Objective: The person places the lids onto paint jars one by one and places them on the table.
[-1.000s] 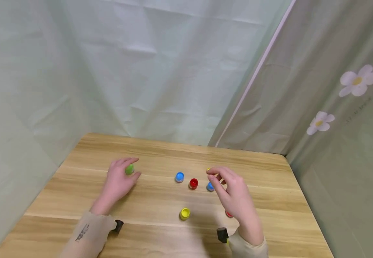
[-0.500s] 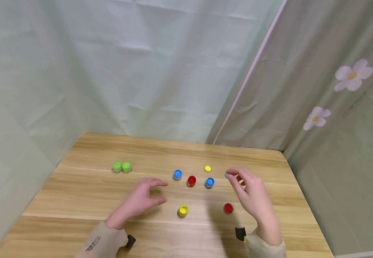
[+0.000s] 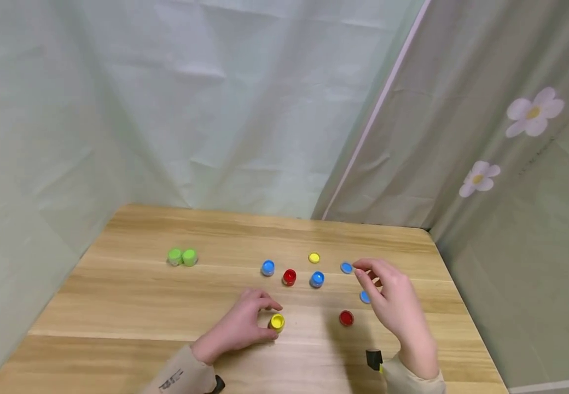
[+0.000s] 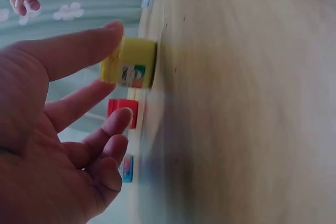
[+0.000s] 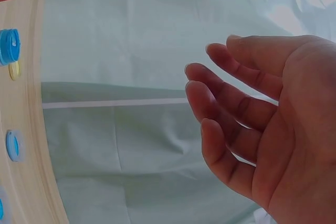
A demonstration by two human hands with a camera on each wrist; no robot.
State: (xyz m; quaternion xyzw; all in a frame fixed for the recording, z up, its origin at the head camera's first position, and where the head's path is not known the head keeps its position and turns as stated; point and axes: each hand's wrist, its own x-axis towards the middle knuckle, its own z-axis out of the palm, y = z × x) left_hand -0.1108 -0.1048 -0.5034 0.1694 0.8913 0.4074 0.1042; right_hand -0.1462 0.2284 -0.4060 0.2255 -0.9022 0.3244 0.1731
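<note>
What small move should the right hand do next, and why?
Probably the right hand should reach for the flat, round yellow lid: the hand looks empty, the lid lies loose on the wooden table, and the small cylindrical yellow jar between thumb and finger of the left hand looks uncapped.

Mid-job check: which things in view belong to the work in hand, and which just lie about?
Likely in the job:
yellow cylindrical jar, left hand around it
two blue round lids beside the right hand

Apparently just lying about:
two green-capped jars
two blue cylindrical jars
red cylindrical jar
dark-red round piece
yellow round lid
</note>
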